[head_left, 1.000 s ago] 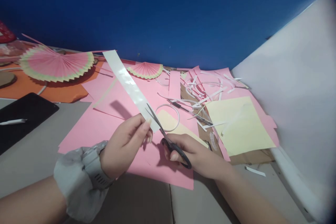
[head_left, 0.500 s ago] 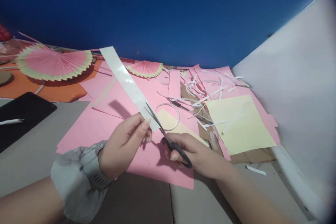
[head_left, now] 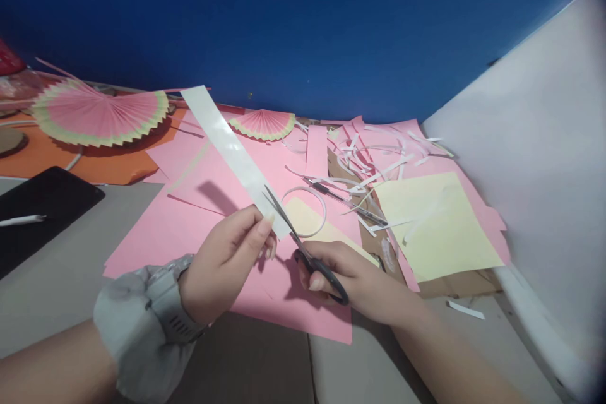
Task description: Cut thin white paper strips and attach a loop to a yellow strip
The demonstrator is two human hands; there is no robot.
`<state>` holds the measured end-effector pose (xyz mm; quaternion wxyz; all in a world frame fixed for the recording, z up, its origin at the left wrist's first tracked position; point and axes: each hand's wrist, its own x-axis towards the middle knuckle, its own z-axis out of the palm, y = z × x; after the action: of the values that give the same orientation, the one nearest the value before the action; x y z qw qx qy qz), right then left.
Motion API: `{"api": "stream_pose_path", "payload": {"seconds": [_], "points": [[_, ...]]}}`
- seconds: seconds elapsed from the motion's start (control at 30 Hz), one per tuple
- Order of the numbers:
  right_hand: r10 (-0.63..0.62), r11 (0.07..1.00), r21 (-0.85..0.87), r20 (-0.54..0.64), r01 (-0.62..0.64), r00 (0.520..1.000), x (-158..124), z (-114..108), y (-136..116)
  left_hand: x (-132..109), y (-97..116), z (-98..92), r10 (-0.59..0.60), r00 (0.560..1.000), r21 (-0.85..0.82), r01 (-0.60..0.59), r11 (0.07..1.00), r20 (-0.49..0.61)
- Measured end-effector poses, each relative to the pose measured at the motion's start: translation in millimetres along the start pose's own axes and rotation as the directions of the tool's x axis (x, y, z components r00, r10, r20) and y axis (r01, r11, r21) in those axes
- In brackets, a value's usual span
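Observation:
My left hand (head_left: 237, 252) pinches the lower end of a long white paper strip (head_left: 227, 145), which slants up and away to the left. My right hand (head_left: 341, 271) is closed round the black handles of a pair of scissors (head_left: 288, 221). The scissors' blades lie along the right edge of the strip near its lower end, just beside my left fingertips, and look slightly apart. Beneath both hands are pink paper sheets (head_left: 151, 233). A curled thin white strip (head_left: 326, 208) lies just beyond the blades, over a pale yellow paper piece.
Two pleated pink paper fans (head_left: 101, 113) with yellow-green edges sit at the back left and centre. A dark tablet-like slab (head_left: 47, 214) lies at the left. To the right are a pen (head_left: 350, 202), white paper scraps (head_left: 379, 151), a yellow sheet (head_left: 440, 227) and a white wall (head_left: 534, 126).
The whole view has shifted very slightly. Both hands, the white strip and the scissors keep nearly the same places relative to each other.

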<state>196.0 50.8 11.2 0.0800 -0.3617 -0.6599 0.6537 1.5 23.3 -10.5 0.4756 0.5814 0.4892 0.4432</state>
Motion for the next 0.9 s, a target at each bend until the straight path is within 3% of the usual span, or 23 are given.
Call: {"api": "stream_pose_path", "payload": {"seconds": [0.73,0.9], "points": [[0.005,1.000,-0.006,-0.019,-0.006,1.000,0.2,1.7,-2.2,0.2,2.3,-0.1,-0.020,1.000,-0.041,0.019,0.999,-0.008],[0.068,0.998,0.008,0.004,-0.068,0.998,-0.1,1.8,-3.5,-0.2,2.1,0.5,-0.084,0.988,-0.106,0.071,0.992,-0.127]]}}
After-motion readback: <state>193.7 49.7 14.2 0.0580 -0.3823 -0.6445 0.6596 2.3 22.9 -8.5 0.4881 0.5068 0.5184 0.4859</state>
